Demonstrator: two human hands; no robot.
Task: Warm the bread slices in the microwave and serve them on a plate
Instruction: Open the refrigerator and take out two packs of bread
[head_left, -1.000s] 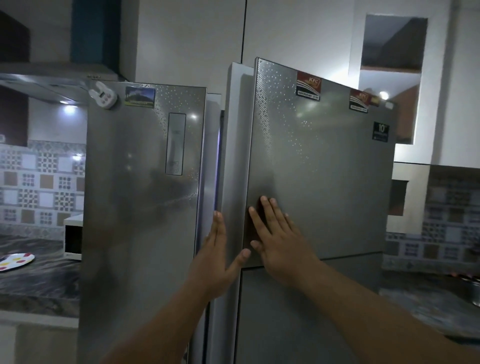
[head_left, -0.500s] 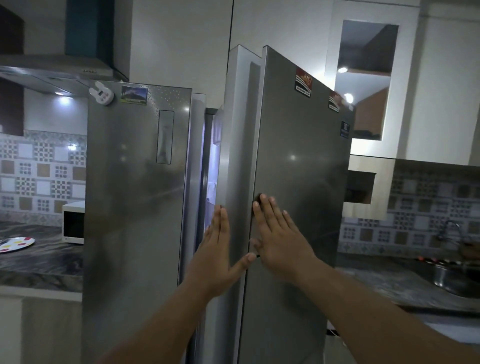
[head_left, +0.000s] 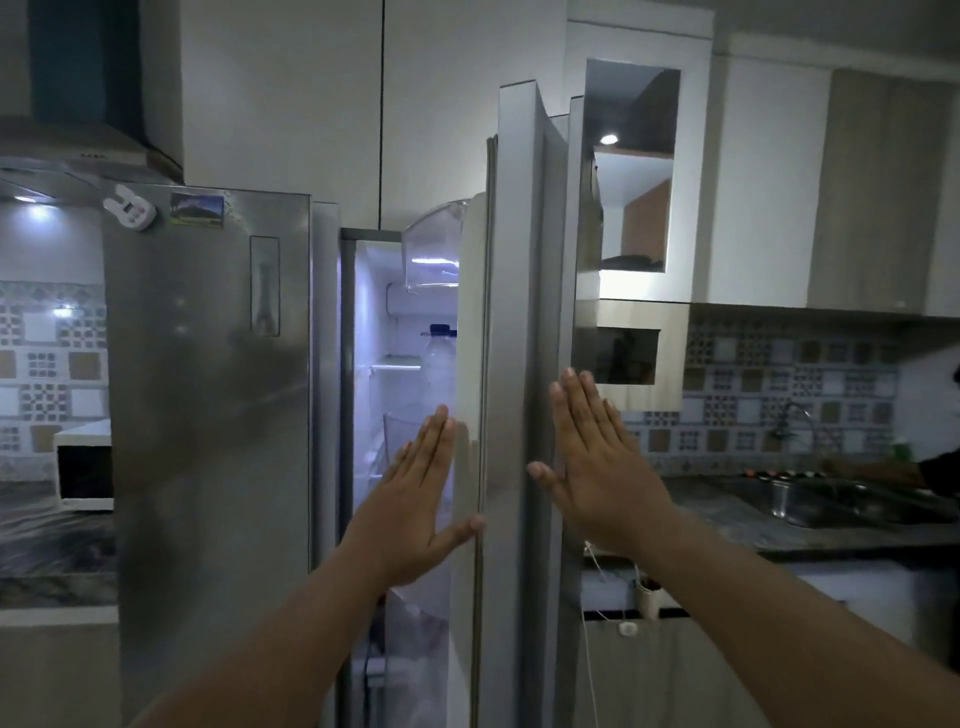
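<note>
A silver side-by-side fridge fills the middle of the head view. Its right door (head_left: 524, 312) stands swung wide, seen nearly edge-on, and the lit interior (head_left: 395, 364) shows shelves and a water bottle (head_left: 439, 358). My left hand (head_left: 415, 499) is flat with straight fingers, thumb against the door's inner edge. My right hand (head_left: 597, 467) is flat and straight-fingered against the door's outer face. The white microwave (head_left: 83, 467) sits on the left counter, partly hidden by the fridge's closed left door (head_left: 208, 415). No bread or plate is in sight.
A dark marble counter (head_left: 52, 545) runs left of the fridge. To the right is another counter with a steel sink (head_left: 810, 499) and tap. Another person's arm (head_left: 883, 470) reaches in at the far right edge. A range hood (head_left: 67, 156) hangs top left.
The right fridge door has swung from slightly ajar to wide open, revealing the lit interior. Both flat hands followed the door rightward. The colourful plate on the left counter has left the view.
</note>
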